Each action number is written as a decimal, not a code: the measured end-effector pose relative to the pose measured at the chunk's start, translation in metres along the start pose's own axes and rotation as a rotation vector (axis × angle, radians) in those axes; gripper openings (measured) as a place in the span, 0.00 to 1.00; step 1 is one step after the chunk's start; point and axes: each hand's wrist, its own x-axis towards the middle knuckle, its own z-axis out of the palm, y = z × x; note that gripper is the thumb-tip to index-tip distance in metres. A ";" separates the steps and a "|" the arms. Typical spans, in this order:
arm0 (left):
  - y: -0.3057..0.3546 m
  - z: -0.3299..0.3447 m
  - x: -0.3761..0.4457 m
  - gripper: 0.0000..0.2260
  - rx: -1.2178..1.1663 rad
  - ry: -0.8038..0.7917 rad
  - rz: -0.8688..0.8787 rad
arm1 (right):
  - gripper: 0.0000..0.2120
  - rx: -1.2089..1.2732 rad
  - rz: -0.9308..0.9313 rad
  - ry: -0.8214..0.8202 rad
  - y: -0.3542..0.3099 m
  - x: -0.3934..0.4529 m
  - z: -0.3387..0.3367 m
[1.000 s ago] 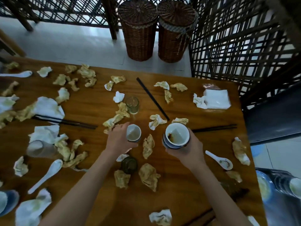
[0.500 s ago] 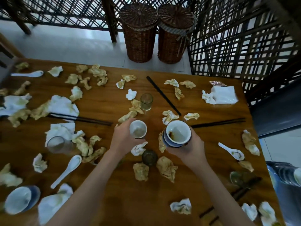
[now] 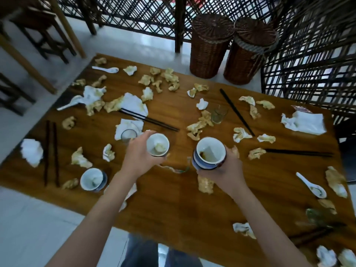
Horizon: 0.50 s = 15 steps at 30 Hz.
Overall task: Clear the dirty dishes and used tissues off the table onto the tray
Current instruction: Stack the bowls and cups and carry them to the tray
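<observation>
My left hand (image 3: pixel 141 157) grips a small white cup (image 3: pixel 157 144) with a crumpled tissue inside, held above the wooden table (image 3: pixel 173 205). My right hand (image 3: pixel 224 168) holds a stack of blue-and-white bowls (image 3: pixel 210 153) with brown sauce in the top one. Another blue-rimmed bowl (image 3: pixel 92 179) sits near the table's left front. Several crumpled, stained tissues lie all over the table, such as a tissue (image 3: pixel 205 185) just below my right hand. White spoons (image 3: pixel 312 185) (image 3: pixel 106 69), black chopsticks (image 3: pixel 237 111) and glasses (image 3: pixel 218 113) (image 3: pixel 128 134) are scattered about. No tray is in view.
Two lidded wicker baskets (image 3: pixel 210 45) stand on the floor beyond the table. A dark lattice screen (image 3: pixel 308 54) runs behind and along the right. Wooden chairs (image 3: pixel 34 35) stand at the far left. A folded napkin stack (image 3: pixel 306 122) lies at the table's right.
Both hands have lifted their cup and bowls higher off the table. My view has pulled back and swung, so the whole table and its near edge now show.
</observation>
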 end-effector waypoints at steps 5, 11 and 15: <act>-0.048 -0.051 -0.010 0.32 -0.019 0.033 -0.011 | 0.31 -0.010 0.032 0.017 -0.029 -0.001 0.041; -0.109 -0.096 -0.017 0.35 0.014 -0.061 -0.034 | 0.32 0.027 0.098 0.104 -0.057 -0.009 0.105; -0.145 -0.110 -0.030 0.34 0.056 -0.126 0.037 | 0.32 0.038 0.097 0.167 -0.070 -0.024 0.144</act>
